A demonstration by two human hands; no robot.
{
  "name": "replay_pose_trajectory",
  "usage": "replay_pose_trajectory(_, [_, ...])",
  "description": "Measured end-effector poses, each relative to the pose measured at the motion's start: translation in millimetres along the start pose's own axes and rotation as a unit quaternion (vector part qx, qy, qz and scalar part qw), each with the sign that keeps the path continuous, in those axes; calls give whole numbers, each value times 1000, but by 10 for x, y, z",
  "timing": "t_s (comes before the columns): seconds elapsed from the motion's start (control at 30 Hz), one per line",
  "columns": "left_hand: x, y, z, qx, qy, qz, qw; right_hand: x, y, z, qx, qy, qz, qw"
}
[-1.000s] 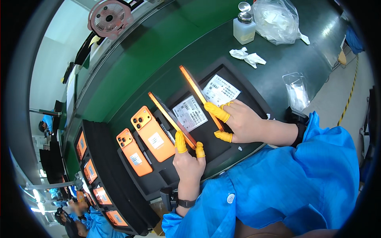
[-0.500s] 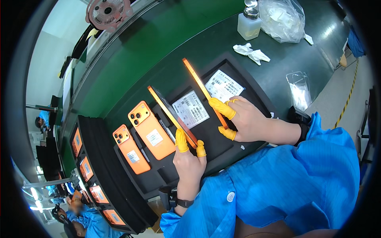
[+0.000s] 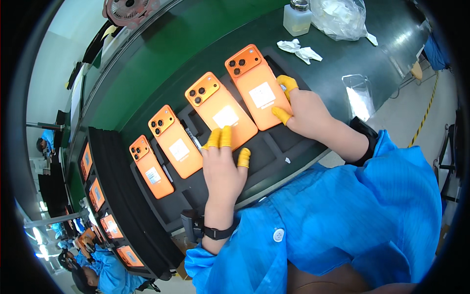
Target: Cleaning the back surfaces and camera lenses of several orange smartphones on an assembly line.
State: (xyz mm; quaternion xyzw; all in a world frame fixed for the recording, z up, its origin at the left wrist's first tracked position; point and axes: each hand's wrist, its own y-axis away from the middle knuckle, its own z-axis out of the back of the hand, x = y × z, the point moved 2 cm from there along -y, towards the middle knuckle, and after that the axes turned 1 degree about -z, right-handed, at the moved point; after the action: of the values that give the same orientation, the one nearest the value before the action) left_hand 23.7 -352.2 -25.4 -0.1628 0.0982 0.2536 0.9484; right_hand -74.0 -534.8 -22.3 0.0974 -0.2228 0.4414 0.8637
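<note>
Left hand [image 3: 223, 169] rests open, fingertips on the second orange phone [image 3: 220, 110]; right hand [image 3: 303, 110] lies open against the rightmost orange phone [image 3: 257, 85] in the black tray [image 3: 274, 157].

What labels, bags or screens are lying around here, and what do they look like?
White sticker: square, on the rightmost orange phone's back, beside the right hand.
White sticker: next phone, by the left hand.
Clear plastic bag: flat, right of the black tray.
Lit screens: orange, far left.
</note>
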Motion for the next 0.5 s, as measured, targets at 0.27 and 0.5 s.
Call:
replay_pose_trajectory(0.27, [447, -170, 49, 78, 171, 225, 956, 178, -240, 249, 133, 160, -8, 978])
replay_pose_trajectory(0.5, [383, -469, -36, 112, 353, 356, 858, -138, -457, 235, 200, -157, -75, 964])
